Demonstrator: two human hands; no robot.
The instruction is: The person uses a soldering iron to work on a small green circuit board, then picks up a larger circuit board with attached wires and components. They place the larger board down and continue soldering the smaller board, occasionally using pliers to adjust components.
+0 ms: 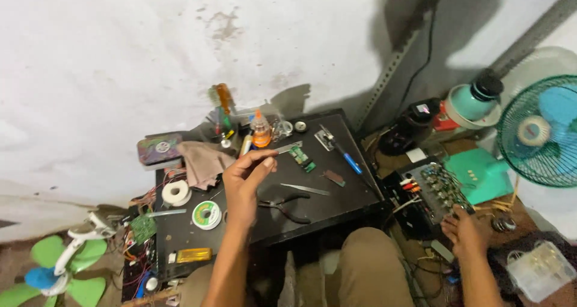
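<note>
Left hand (246, 178) is up over the low black worktable (336, 202), thumb and fingers pinched together like it's got something tiny between them, but honestly I can't make out what, too small to tell. Just past the fingertips sits a small green circuit board (302, 157) next to a flat silver metal strip (288, 146), and the hand isn't touching either one.

Right hand (464, 232) is way off to the side, down at floor level, fingers spread loosely and resting on the edge of a black open-topped electronics box with rows of little components and coloured wires (434, 190). It's not gripping anything that I can see.

On the table under the left hand: black-handled pliers (287, 207) lying flat, a pair of steel tweezers (305, 190) just above them, a white spool of solder with a green label (207, 214) beside the wrist, and a roll of white tape (177, 193) further left. A blue-handled screwdriver (344, 152) lies toward the back right corner, and there's a crumpled brownish cloth (202, 162) at the back left. A teal desk fan (541, 132) stands on the far right
</note>
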